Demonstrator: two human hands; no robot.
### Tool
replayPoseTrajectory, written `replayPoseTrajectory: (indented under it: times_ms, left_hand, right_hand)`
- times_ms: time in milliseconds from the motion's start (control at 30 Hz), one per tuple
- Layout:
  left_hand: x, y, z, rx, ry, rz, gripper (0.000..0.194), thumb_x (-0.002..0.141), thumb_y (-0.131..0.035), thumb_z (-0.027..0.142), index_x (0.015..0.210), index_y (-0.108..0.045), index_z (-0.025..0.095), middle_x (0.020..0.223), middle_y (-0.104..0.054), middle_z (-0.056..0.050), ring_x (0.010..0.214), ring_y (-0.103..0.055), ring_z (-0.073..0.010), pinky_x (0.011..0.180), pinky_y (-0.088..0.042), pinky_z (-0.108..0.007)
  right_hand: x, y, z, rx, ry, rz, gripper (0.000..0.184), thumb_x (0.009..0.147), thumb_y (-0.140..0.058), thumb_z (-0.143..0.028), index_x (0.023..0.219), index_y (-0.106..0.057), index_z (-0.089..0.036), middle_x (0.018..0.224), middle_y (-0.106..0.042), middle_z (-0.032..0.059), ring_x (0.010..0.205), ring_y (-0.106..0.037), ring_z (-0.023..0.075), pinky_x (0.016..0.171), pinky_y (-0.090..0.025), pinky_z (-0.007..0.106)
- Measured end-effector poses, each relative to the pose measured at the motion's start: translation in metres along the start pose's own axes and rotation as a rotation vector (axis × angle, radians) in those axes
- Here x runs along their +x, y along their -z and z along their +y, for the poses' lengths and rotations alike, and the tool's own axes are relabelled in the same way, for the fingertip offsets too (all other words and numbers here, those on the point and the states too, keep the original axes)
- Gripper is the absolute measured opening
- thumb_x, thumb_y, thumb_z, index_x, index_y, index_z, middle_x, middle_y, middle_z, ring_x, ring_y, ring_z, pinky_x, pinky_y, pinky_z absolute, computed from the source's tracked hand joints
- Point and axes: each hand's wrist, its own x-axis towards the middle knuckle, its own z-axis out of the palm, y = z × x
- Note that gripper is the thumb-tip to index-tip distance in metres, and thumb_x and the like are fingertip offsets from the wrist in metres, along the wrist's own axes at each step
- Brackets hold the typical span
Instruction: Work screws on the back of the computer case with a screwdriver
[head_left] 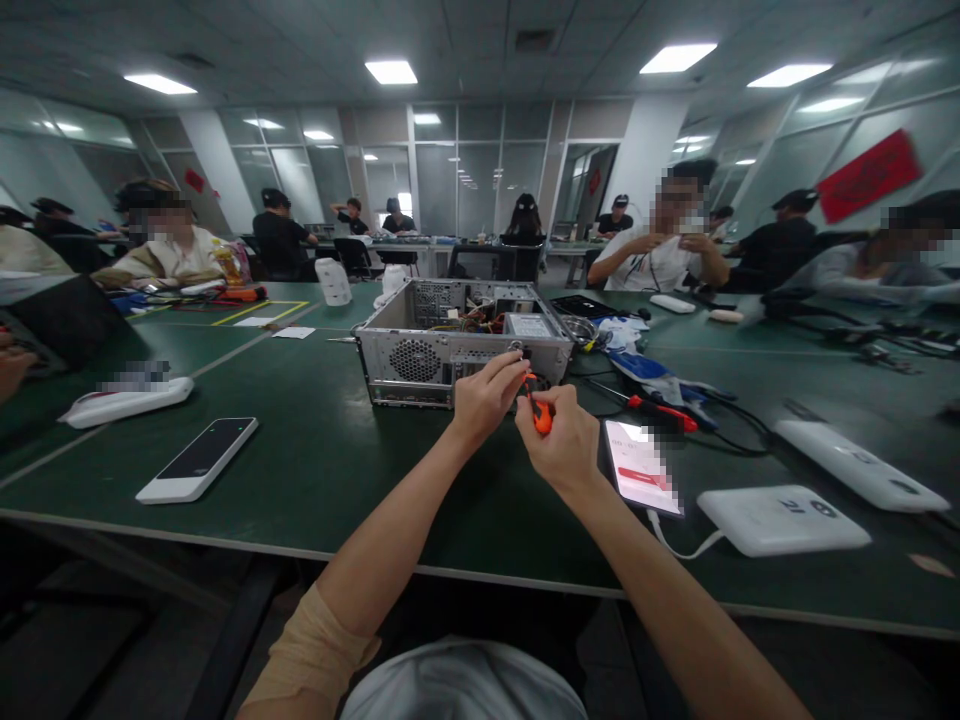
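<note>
An open grey computer case [420, 358] lies on the green table [315, 470] in front of me, its cables and parts showing. My right hand [564, 443] is closed round an orange-handled screwdriver [538, 410] that points up at the case's near edge. My left hand [486, 395] is pinched at the screwdriver's shaft, close to the case's top rim; whatever its fingertips hold at the tip is too small to make out.
A phone [643, 468] lies right of my hands, cabled to a white power bank [780, 520]. Another phone [199, 458] and white devices [124, 400] lie left. A second screwdriver [660, 410] and blue cloth [652, 375] lie right of the case. Other people sit around the tables.
</note>
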Motion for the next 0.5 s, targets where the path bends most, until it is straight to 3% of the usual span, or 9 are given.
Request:
replayPoseTrajectory:
  times_ms: [167,333,433,500]
  left_hand:
    - [-0.0014,0.0013,0.0021,-0.014,-0.003,-0.017,0.030,0.102,-0.049,0.021,0.124,-0.070,0.020,0.126,-0.073,-0.009,0.107,-0.073,-0.0150,0.082,-0.059,-0.021]
    - [-0.0014,0.0020,0.0003,-0.101,0.031,0.028,0.025,0.101,-0.052,0.019,0.111,-0.074,0.019,0.114,-0.077,-0.008,0.101,-0.074,-0.0148,0.086,-0.060,-0.024]
    - [-0.0012,0.0029,-0.0011,-0.142,0.049,0.020,0.024,0.100,-0.053,0.019,0.109,-0.075,0.019,0.114,-0.077,-0.009,0.101,-0.075,-0.0153,0.087,-0.060,-0.025]
    - [-0.0007,0.0026,-0.0017,-0.151,0.053,0.038,0.022,0.099,-0.056,0.021,0.108,-0.075,0.019,0.111,-0.078,-0.008,0.098,-0.075,-0.0151,0.085,-0.060,-0.025]
  right_hand:
    - [0.0013,-0.0001,-0.0007,0.007,0.150,-0.010,0.006,0.094,-0.055,-0.024,0.093,-0.060,-0.021,0.083,-0.057,0.0043,0.076,-0.057,0.0188,0.066,-0.047,0.029]
    - [0.0000,-0.0007,-0.0039,-0.016,0.205,-0.069,0.008,0.091,-0.056,-0.018,0.088,-0.063,-0.020,0.084,-0.050,0.0043,0.077,-0.053,0.0184,0.065,-0.046,0.029]
    - [0.0006,-0.0002,-0.0069,-0.012,0.203,-0.073,0.007,0.092,-0.061,-0.025,0.096,-0.064,-0.021,0.086,-0.052,0.0047,0.079,-0.053,0.0191,0.065,-0.047,0.030]
    - [0.0018,0.0009,-0.0081,0.006,0.203,-0.039,0.020,0.092,-0.066,-0.035,0.105,-0.062,-0.021,0.089,-0.055,0.0059,0.083,-0.055,0.0212,0.068,-0.050,0.033]
